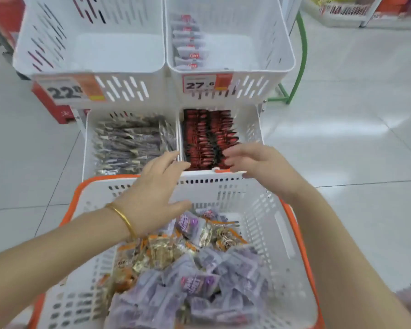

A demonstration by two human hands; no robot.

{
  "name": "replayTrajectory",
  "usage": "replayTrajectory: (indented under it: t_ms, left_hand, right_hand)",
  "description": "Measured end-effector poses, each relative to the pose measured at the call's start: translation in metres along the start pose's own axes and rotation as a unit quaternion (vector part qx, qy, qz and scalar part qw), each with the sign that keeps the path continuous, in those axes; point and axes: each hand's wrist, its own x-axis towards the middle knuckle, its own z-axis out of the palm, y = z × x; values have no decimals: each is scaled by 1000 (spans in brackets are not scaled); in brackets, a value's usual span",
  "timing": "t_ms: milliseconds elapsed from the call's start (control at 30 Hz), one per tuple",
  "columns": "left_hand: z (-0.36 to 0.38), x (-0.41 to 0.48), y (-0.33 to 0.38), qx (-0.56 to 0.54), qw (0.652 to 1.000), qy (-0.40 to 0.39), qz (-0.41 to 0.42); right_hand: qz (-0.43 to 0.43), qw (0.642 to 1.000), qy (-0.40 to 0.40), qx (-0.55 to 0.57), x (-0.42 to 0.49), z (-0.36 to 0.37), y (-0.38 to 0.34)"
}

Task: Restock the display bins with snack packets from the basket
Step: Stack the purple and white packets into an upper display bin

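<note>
Both hands reach across the basket (pixel 266 210) toward the lower display bins at 12 o'clock. The left hand (pixel 157 186), a gold bangle (pixel 124 218) on its wrist, is spread flat and empty, its fingertips at the divider between the grey packets (pixel 128 143) and the red packets (pixel 207 138). The right hand (pixel 256 162) hovers at the front edge of the lower right bin (pixel 252 129), fingers loosely bent against the nearest red packets; blur hides whether it pinches one or merely touches.

The stock left to shelve, purple snack packets (pixel 199 281) and gold ones (pixel 161 252), lies heaped in the basket at 6 o'clock from both hands, under the forearms. The basket's long axis runs 12 to 6, in line with the bin rows. The gold heap sits nearer the left hand, at about 7 o'clock from the basket's centre; the purple mass spreads toward 5 o'clock, within easier reach of the right.

At 12 o'clock beyond the lower bins, the upper left bin (pixel 93 51) shows a bare floor, and the upper right bin (pixel 247 43) holds one short row of pale packets (pixel 190 43). By that showing, the next grasp likely means drawing a hand back toward 6 o'clock, then carrying forward and up.
</note>
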Motion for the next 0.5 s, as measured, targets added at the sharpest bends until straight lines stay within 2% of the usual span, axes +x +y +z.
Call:
replayTrajectory:
  t_ms: [133,300,400,500]
  left_hand:
    - [19,-40,-10,7,994,-90,-57]
    - [33,-56,-19,31,990,-114,-74]
    - [39,-57,-22,35,989,-126,-72]
    - [43,-55,-25,27,987,-137,-82]
  right_hand:
    - [91,990,-55,-91,-26,67,90]
    - [145,973,-15,-178,-22,130,138]
    - [114,945,5,-306,-4,150,149]
    - [50,908,-31,-416,14,162,155]
